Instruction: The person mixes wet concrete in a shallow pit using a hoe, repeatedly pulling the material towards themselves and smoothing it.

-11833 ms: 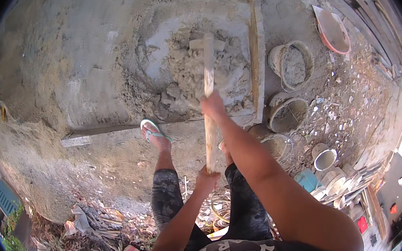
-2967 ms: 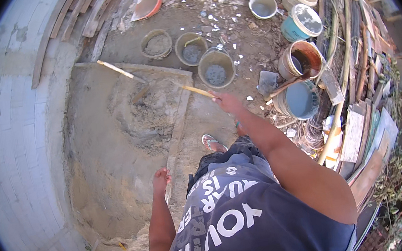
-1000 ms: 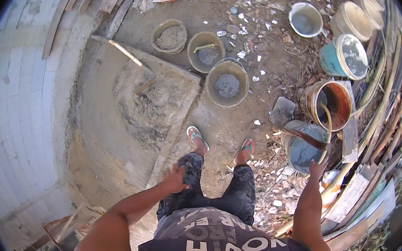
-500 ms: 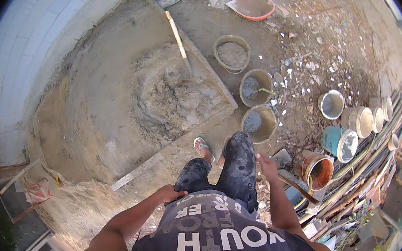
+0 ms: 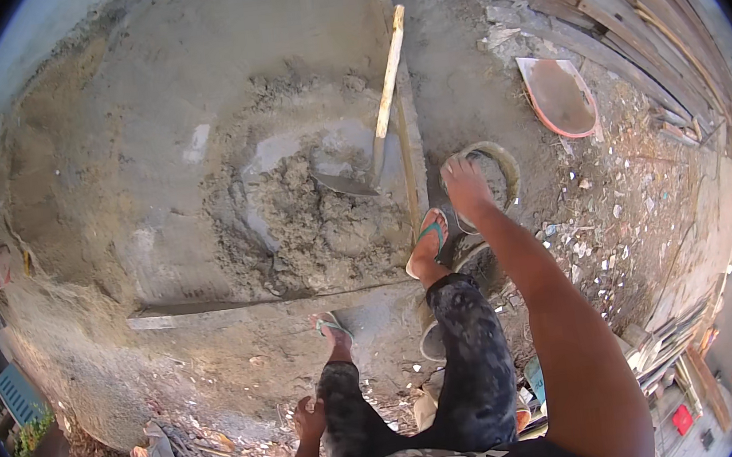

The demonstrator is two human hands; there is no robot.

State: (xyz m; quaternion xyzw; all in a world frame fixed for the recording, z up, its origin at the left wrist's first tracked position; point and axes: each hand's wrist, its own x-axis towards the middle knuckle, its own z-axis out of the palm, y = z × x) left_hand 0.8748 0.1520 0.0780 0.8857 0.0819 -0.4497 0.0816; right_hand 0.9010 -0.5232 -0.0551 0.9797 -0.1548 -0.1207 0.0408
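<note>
My right hand (image 5: 467,184) reaches forward and closes over the left rim of a bucket (image 5: 512,167) that holds grey wet mix. That bucket stands on the ground just right of a wooden edging board (image 5: 413,139). Low beside my left thigh hangs my left hand (image 5: 309,418), holding nothing, its fingers loosely bent and apart. Left of the board, a heap of wet mortar (image 5: 311,212) lies on the slab. In it rests the blade of a shovel (image 5: 387,92), whose pale wooden handle leans on the board.
A second bucket (image 5: 478,263) stands behind my right forearm, partly hidden; another (image 5: 430,344) shows beside my right leg. A red-rimmed scoop-shaped pan (image 5: 563,99) lies at the far right. Long planks (image 5: 575,6) are stacked beyond it. A board (image 5: 214,314) edges the slab's near side.
I have stepped forward, my right foot now beside the edging board. My right hand has gone from beside my thigh to the bucket's rim. My left hand has left my thigh.
</note>
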